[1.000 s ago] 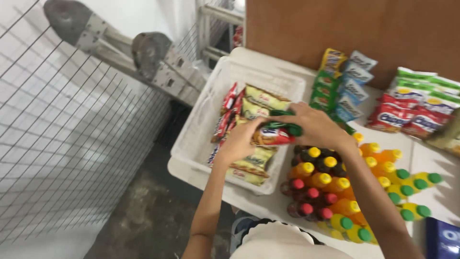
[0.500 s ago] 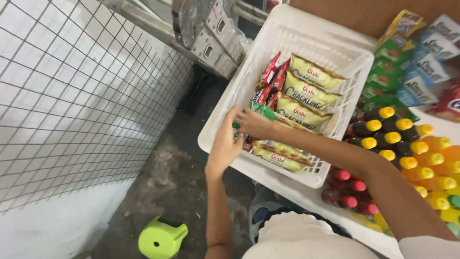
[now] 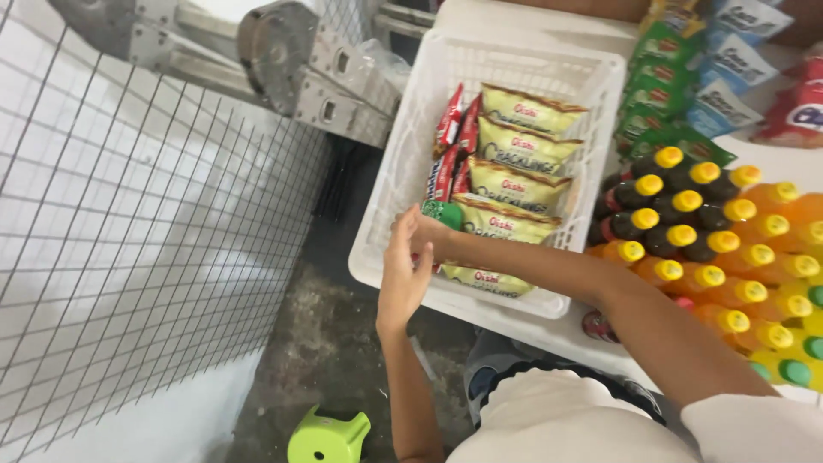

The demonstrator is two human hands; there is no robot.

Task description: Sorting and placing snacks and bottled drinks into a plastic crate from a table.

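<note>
A white plastic basket (image 3: 387, 184) holds a row of yellow snack packets (image 3: 525, 146) and, along its left side, red packets (image 3: 447, 129). My right hand (image 3: 426, 235) reaches across into the basket's near left corner, and its fingers close on the lower end of a green snack packet (image 3: 442, 212) standing beside the red ones. My left hand (image 3: 403, 276) is right in front of it with the fingers spread, palm against the basket's near rim, and partly hides the right hand.
Dark and orange bottles with yellow caps (image 3: 686, 231) crowd the table right of the basket. Green and blue packets (image 3: 686, 77) lie behind them. A wire mesh panel (image 3: 129, 240) stands on the left, a metal frame (image 3: 291, 60) leans at the back, and a green stool (image 3: 330, 435) sits on the floor.
The green packet has gone from above the bottles down into the basket's left side. Both hands went with it, and my view has swung left and closer.
</note>
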